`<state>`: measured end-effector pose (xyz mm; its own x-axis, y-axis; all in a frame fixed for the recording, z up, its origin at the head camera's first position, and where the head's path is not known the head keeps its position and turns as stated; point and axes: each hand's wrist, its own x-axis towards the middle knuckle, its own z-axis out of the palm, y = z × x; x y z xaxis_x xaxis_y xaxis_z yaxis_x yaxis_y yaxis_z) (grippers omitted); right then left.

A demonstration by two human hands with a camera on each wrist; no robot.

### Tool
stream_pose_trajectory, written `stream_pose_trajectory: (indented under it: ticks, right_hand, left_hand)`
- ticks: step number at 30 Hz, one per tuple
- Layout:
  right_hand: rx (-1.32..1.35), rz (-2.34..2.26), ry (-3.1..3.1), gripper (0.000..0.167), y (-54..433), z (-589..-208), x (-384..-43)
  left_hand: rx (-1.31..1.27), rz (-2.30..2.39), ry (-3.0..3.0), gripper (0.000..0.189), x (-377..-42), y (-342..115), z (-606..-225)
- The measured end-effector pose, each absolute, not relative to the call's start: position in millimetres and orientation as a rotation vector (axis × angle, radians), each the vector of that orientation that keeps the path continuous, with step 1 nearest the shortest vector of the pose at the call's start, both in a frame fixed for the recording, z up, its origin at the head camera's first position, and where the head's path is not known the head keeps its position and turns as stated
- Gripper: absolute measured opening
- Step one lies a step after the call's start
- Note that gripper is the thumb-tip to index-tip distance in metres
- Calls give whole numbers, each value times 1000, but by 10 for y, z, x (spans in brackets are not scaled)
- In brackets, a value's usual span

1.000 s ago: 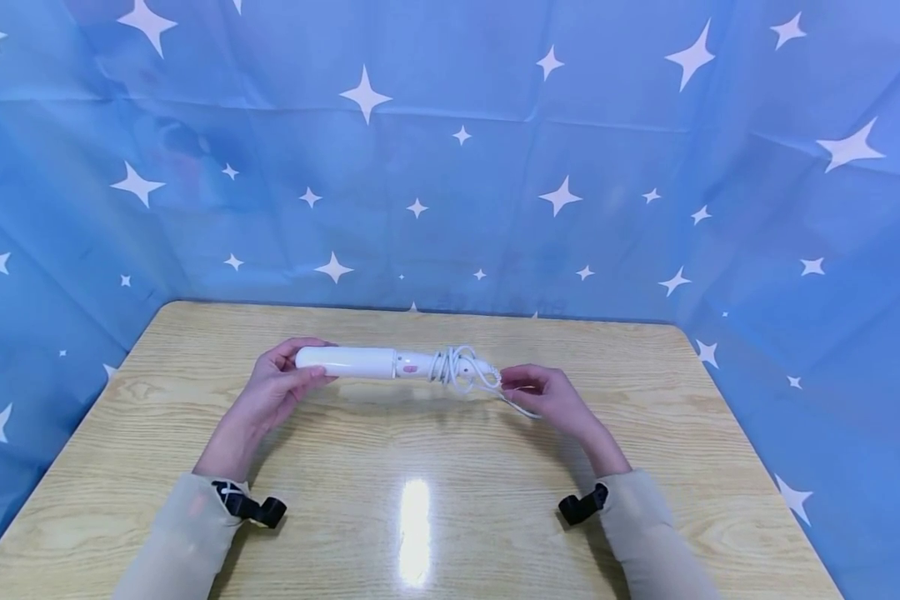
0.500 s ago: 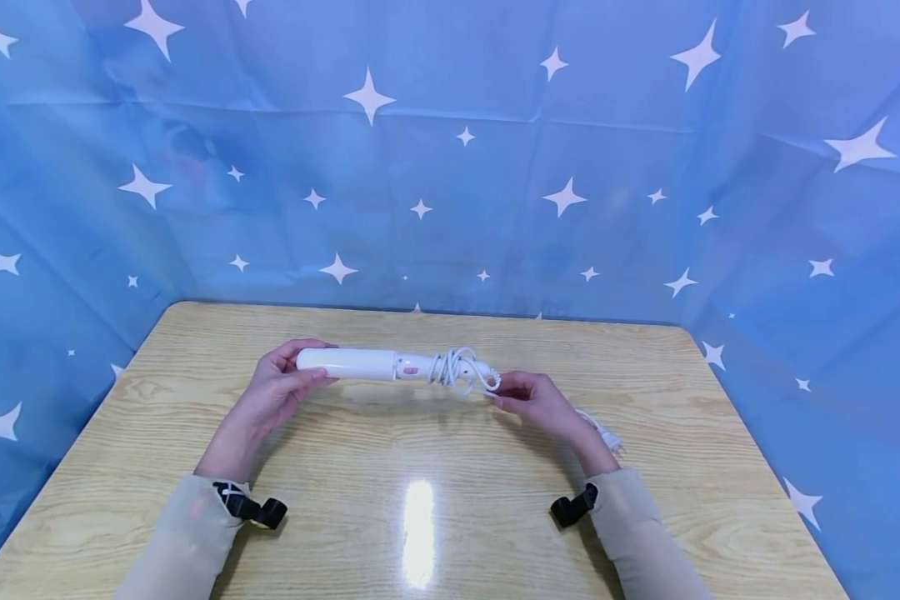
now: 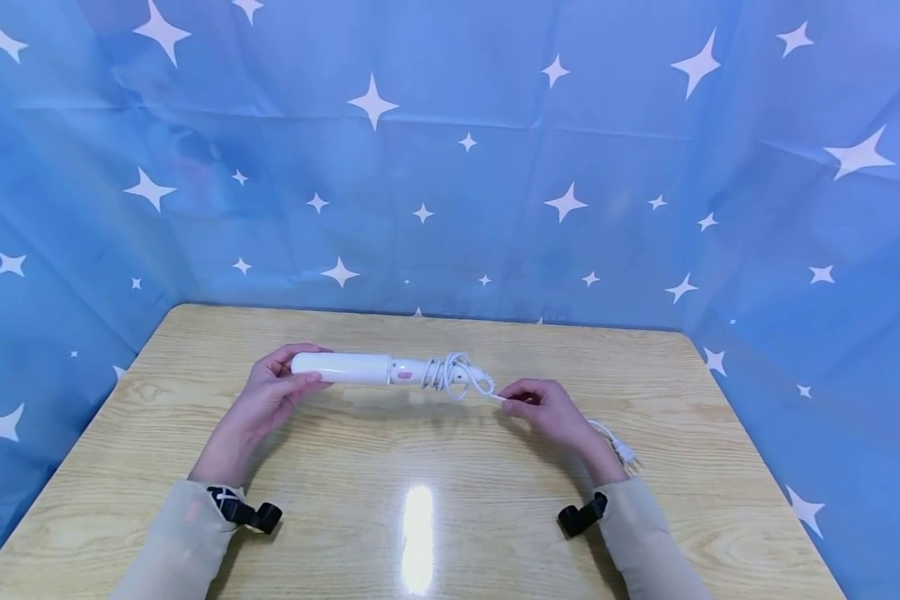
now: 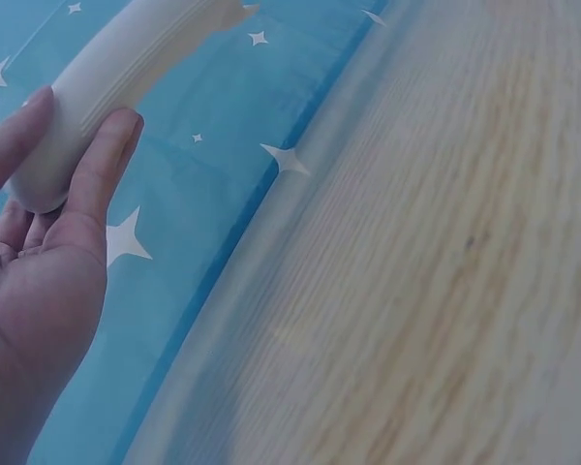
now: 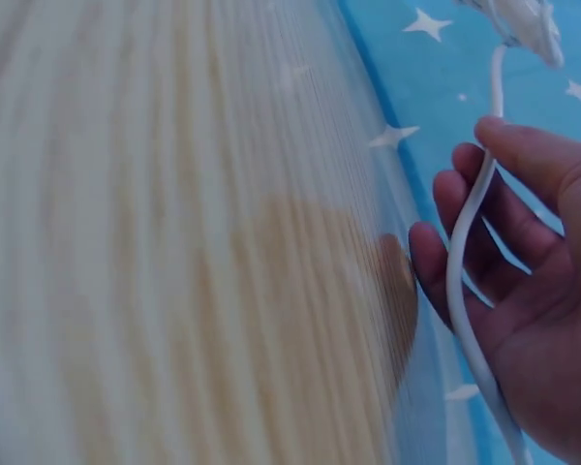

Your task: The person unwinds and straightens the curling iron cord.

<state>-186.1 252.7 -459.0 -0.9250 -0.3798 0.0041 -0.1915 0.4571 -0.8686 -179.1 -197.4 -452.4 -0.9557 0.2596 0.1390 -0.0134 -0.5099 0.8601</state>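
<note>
Right hand: pinching cord, now drawn slightly toward right edge of worktop. Left hand: grasping hair iron. I log windings remaining.

Room between sleeves; white wand bars far side.

The white wand lies nearly level, its smooth rounded end pinched by the left fingers. Its handle, with a pink patch that may be a switch, points toward the right fingers. The white cord, coiled round the handle, runs between them; its pronged plug sits beyond.
</note>
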Motion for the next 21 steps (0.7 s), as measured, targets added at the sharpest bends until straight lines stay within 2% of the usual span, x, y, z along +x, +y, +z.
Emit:
stream_pose_trajectory:
  ticks: [11,21]
  right_hand:
    - [-408,-1556,2645,17,2749,-4479,-1859]
    - [-250,-1647,2754,23,3073,-4446,-1798]
  left_hand:
    - [435,2554,1479,43,-1768,-1991,-4546]
    - [400,2621,1407,43,-1784,-2061,-4573]
